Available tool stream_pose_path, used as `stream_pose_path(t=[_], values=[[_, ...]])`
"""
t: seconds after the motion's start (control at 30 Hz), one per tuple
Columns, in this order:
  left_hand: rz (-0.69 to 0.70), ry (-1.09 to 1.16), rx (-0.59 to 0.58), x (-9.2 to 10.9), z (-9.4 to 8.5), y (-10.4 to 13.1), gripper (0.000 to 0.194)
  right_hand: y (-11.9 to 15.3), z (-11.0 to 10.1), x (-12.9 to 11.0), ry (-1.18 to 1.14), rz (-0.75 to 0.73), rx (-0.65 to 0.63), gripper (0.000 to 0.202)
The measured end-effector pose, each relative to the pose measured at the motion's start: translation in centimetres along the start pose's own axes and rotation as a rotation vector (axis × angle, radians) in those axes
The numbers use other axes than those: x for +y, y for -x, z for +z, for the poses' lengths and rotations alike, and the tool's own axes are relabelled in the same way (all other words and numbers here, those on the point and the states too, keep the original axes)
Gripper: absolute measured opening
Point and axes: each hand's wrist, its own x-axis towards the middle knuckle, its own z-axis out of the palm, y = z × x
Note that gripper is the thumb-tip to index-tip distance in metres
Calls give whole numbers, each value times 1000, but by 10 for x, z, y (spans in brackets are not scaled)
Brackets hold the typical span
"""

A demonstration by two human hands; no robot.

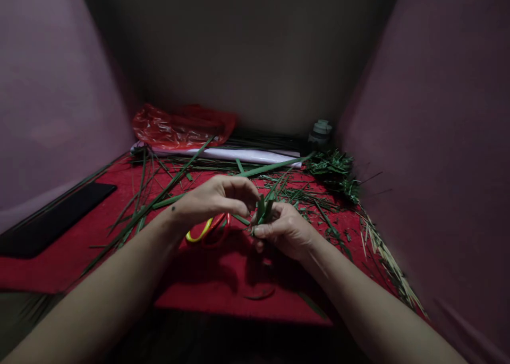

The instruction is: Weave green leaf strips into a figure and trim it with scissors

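Note:
Both hands meet over the front middle of a red cloth-covered table. My right hand (287, 228) pinches a folded green leaf strip (263, 211) between thumb and fingers, its pointed ends sticking up. From the left, my left hand (223, 196) curves over to the same leaf, its fingertips closed at the leaf's edge and partly hidden by it. Beneath the left hand lie scissors with a yellow handle loop (194, 237) and a red one; their blades cannot be seen. Long green leaf strips (175, 178) run across the cloth behind my left wrist.
A red plastic bag (179, 127) lies at the back over a white roll (247, 155). A bottle (321, 130) stands back right, behind a bunch of worked green leaves (334, 172). Pale thin sticks (388, 255) line the right edge; a black flat object (56, 218) lies left.

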Motion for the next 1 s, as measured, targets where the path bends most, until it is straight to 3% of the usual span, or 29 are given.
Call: stream_pose_path(t=[0.1, 0.23, 0.37, 0.57, 0.77, 1.0], values=[[15, 131, 212, -8, 0, -7, 20, 4, 1, 3, 40, 112, -159, 23], [-108, 338, 211, -20, 13, -17, 22, 6, 1, 5, 42, 172, -247, 23], [-101, 476, 243, -22, 17, -18, 17, 6, 2, 4, 29, 159, -197, 20], [-77, 440, 306, -21, 7, -15, 18, 3, -1, 6, 56, 123, -89, 20], [-94, 369, 334, -25, 11, -17, 24, 1, 2, 10, 53, 190, -100, 19], [3, 296, 439, -31, 15, -17, 25, 2, 4, 12, 52, 230, -104, 22]])
